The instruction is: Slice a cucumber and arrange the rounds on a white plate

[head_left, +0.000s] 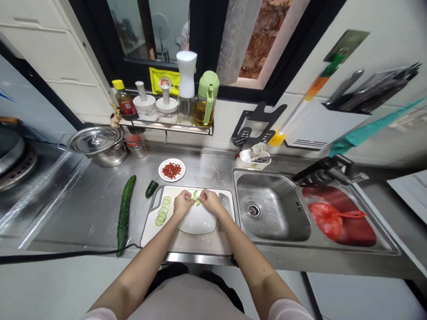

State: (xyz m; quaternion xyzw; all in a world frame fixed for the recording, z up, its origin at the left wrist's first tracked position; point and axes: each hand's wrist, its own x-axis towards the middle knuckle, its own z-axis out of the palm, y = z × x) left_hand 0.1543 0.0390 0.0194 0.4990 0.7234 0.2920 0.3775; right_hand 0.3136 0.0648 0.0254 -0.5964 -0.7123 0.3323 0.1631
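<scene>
A white plate (198, 222) rests on the cutting board (187, 245), and both my hands are over its far edge. My left hand (183, 202) is closed, its fingertips pinching a cucumber slice (193, 198). Fingers bent together, my right hand (211, 201) grips at cucumber slices (196, 194) beside the left one. Another small green piece lies just below the fingertips. On the board's left side is an overlapping row of cucumber slices (163, 211). A knife blade (227, 204) lies partly hidden beneath my right wrist.
Left of the board lie a whole cucumber (126, 212) and a cucumber end (151, 189). Behind it stands a small plate of chopped red pieces (172, 170). A lidded pot (103, 144) is at the back left. The sink (273, 215) adjoins on the right; a black cord (61, 253) crosses the front left.
</scene>
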